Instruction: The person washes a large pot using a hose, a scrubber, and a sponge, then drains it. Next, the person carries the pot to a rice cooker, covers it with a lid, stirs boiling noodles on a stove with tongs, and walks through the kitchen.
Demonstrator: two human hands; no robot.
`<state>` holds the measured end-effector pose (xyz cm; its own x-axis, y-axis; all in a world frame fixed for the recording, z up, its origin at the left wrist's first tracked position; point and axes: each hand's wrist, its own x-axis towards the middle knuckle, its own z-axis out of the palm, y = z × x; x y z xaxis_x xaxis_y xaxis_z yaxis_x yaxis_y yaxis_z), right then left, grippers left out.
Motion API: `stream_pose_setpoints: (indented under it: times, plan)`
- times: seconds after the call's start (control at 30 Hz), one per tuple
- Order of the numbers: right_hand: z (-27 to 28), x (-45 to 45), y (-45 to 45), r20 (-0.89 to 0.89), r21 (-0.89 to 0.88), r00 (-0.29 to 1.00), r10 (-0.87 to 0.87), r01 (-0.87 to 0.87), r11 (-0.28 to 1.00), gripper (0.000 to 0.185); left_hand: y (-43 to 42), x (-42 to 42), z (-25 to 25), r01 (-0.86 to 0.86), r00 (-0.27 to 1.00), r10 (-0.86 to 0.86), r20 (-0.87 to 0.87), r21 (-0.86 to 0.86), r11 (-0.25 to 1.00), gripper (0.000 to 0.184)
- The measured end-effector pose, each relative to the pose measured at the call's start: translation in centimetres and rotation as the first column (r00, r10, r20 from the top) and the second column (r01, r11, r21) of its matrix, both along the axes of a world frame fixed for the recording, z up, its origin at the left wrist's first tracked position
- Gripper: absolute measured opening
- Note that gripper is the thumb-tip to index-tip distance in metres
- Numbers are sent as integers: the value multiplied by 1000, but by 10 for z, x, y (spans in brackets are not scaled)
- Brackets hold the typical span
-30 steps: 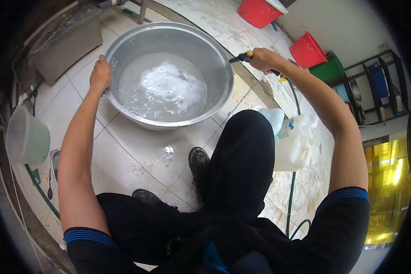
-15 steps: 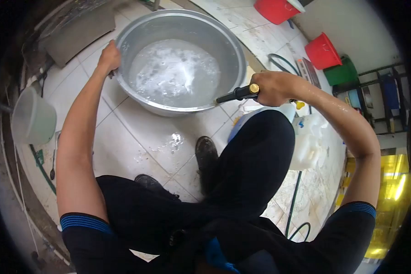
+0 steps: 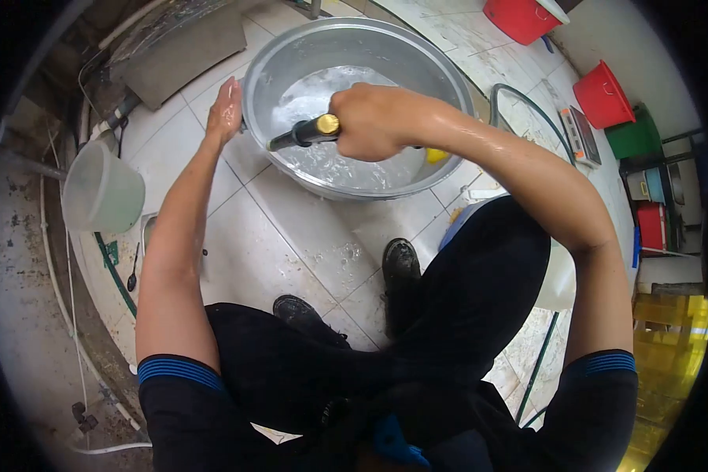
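Right hand (image 3: 372, 123), upper centre, clasps the nozzle (image 3: 297, 134); left hand (image 3: 225, 112), unclenched, is beside the basin (image 3: 429, 82). Aim inward.

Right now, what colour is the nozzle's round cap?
Gold; the cap shows best in the head view.

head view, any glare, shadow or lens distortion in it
Head view: corners black, outer scene bowed, fisheye-like; head view: wet glints on the floor and left hand; head view: soft shadow on the floor near the basin.
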<state>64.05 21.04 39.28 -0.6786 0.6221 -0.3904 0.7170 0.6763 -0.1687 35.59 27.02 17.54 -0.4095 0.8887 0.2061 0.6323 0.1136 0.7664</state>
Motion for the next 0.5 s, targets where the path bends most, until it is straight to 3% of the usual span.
stream_pose_setpoints:
  times: [0.07, 0.13, 0.17, 0.23, 0.3, 0.33, 0.4, 0.47, 0.5]
  plan:
    - [-10, -14, 3, -12, 17, 1000, -7, 8, 1000, 28, 12, -10, -16, -80, 996, 82, 27, -70, 994, 73]
    - [-8, -20, 8, -41, 26, 999, -4, 5, 1000, 28, 35, -37, -46, 162, 978, -145, 149, -114, 980, 78]
    - [-6, -21, 10, -105, 47, 994, -30, 35, 998, 29, 8, -7, -5, 201, 816, -20, 577, -252, 946, 77]
    - [-4, -21, 13, -169, 73, 984, -55, 68, 995, 29, 1, 5, 3, 168, 796, 10, 605, -236, 957, 76]
    - [-6, -18, 18, 14, -69, 997, -77, 78, 995, 28, -4, 13, 15, 115, 760, 53, 648, -215, 970, 71]
    - [-9, -14, 19, 10, -64, 997, -77, 77, 995, 28, 2, 9, 14, 115, 762, 50, 646, -210, 971, 71]
    - [-13, -5, 13, 119, -48, 993, 28, -22, 999, 27, 18, -10, -4, 251, 799, -95, 594, -186, 950, 68]
    - [-10, 0, 16, 78, -24, 997, -17, 19, 1000, 26, 28, -16, -16, 194, 837, -99, 539, -123, 973, 67]
    - [-16, 1, 24, -104, 64, 991, -88, 94, 993, 25, 31, -16, -18, 142, 871, -97, 481, -58, 988, 66]
